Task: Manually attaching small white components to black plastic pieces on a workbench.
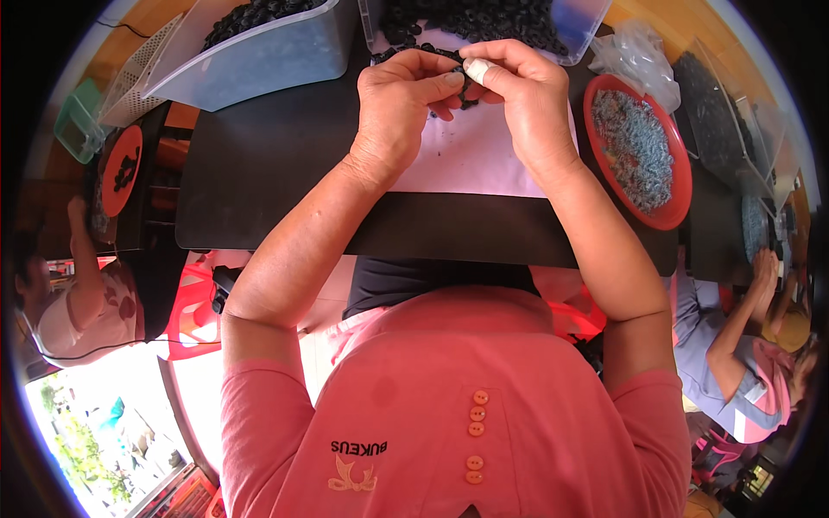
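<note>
Over the far part of a white sheet (471,164), my left hand (387,108) and my right hand (534,104) meet fingertip to fingertip. Both are closed in a pinch on a small black part (463,76), mostly covered by the fingers. White tape wraps a digit of my right hand. Several loose black parts (390,55) lie just beyond my fingers. Behind them stands a clear plastic bin (587,36) filled with similar black pieces (484,19).
Another translucent bin (268,79) of black pieces stands at the far left of the black table (250,173). A red plate (661,217) of small silvery-blue metal pieces (630,147) lies right, beside a clear plastic bag (641,65). People work at both sides.
</note>
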Demonstrator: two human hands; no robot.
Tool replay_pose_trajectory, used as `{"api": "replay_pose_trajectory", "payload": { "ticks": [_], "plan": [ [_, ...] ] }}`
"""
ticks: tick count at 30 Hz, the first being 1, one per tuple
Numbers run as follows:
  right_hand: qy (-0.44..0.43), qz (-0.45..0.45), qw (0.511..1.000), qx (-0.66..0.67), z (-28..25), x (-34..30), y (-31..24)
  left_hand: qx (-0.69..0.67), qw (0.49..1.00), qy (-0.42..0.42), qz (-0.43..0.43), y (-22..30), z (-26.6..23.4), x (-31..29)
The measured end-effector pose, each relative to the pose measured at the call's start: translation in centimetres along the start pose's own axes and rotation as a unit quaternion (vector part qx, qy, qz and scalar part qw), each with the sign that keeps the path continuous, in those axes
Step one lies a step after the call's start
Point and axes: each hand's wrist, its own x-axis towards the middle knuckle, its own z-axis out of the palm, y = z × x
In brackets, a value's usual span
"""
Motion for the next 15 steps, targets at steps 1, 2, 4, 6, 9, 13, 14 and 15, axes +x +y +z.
{"api": "replay_pose_trajectory", "payload": {
  "ticks": [1, 2, 4, 6, 9, 13, 14, 15],
  "plan": [
    [-0.001, 0.000, 1.000, -0.001, -0.1, 0.1, 0.3, 0.006, 1.000, 0.000, -0.007, 0.0, 0.0, 0.0],
    [-0.005, -0.040, 0.998, -0.044, -0.3, 0.1, 0.5, 0.005, 1.000, 0.001, -0.006, -0.1, 0.0, 0.1],
    [-0.009, -0.076, 0.993, -0.087, -0.5, 0.2, 0.7, 0.018, 1.000, 0.007, -0.011, 0.1, 0.2, -0.1],
    [-0.017, -0.168, 0.972, -0.162, -0.5, 0.5, 0.5, 0.036, 0.999, 0.005, -0.017, 0.4, 0.3, -0.2],
    [-0.030, -0.189, 0.966, -0.175, -0.8, 0.7, 0.9, 0.043, 0.999, -0.002, -0.023, 0.4, 0.1, 0.0],
    [-0.051, -0.204, 0.953, -0.218, -1.3, 0.8, 0.4, 0.021, 0.999, -0.010, -0.027, 0.0, -0.1, 0.0],
    [-0.053, -0.202, 0.953, -0.218, -1.4, 0.9, 0.5, 0.021, 0.999, -0.010, -0.027, 0.0, -0.1, 0.0],
    [-0.054, -0.199, 0.954, -0.217, -1.5, 0.9, 0.5, 0.023, 0.999, -0.012, -0.026, 0.0, 0.0, 0.0]
  ]
}}
